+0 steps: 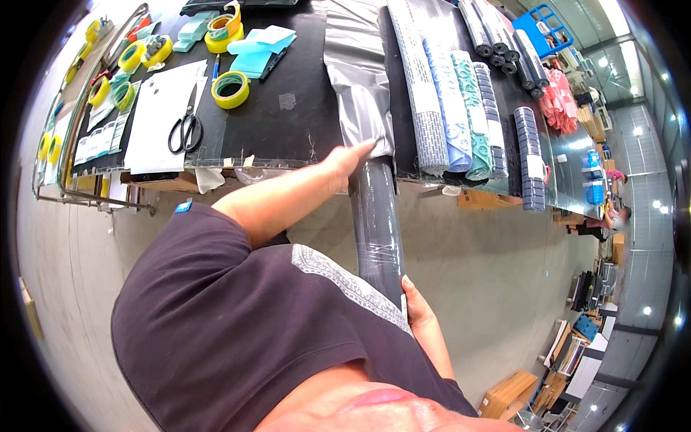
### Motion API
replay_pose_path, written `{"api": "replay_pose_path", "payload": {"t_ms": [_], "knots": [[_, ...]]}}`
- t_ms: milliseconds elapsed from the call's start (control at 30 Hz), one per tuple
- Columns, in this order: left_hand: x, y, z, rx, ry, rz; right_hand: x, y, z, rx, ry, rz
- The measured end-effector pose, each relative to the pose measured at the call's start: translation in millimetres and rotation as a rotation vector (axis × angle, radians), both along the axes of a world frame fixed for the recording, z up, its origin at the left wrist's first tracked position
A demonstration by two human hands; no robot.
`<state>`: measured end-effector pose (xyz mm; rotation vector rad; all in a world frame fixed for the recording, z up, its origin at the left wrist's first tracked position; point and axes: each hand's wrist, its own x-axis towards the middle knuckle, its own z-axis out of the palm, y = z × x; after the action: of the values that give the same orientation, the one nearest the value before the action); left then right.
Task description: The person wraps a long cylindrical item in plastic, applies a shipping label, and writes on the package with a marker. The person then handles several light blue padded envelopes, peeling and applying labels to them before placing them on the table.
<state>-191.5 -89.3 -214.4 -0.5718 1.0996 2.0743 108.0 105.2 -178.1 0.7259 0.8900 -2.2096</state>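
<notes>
A long dark roll wrapped in clear film point(378, 227) slants from my body up to the table's front edge. Its far end sits inside the mouth of a silver-grey plastic bag point(358, 65), which stretches away flat across the tabletop. At the bag's mouth, my left hand point(347, 164) is closed on the plastic, thumb lying along it on top. Lower down, near my shirt, my right hand point(417, 304) grips the side of the roll close to its near end. Some of the right fingers are hidden behind the roll.
Patterned rolls point(461, 115) lie right of the bag, with several black rolls point(497, 39) behind. To the left are black scissors point(186, 131), yellow tape rolls point(230, 90), blue slips point(258, 50) and white sheets point(155, 119). A blue crate point(541, 30) stands far right.
</notes>
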Motion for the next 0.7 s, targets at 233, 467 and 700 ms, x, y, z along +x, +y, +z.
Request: {"api": "replay_pose_path", "payload": {"t_ms": [233,467,700], "knots": [[-0.7,12.0,24.9,0.084,0.014,0.006,-104.4,10.9,-31.0,0.101,0.172,-0.03],[-285.1,-38.9,29.9,0.191,0.299,0.025,-405.2,-53.6,-31.6,0.073,0.361,0.047],[-364.3,-72.6,-42.2,0.457,0.238,-0.117,-533.7,-71.7,-79.3,1.112,0.613,-0.017]]}}
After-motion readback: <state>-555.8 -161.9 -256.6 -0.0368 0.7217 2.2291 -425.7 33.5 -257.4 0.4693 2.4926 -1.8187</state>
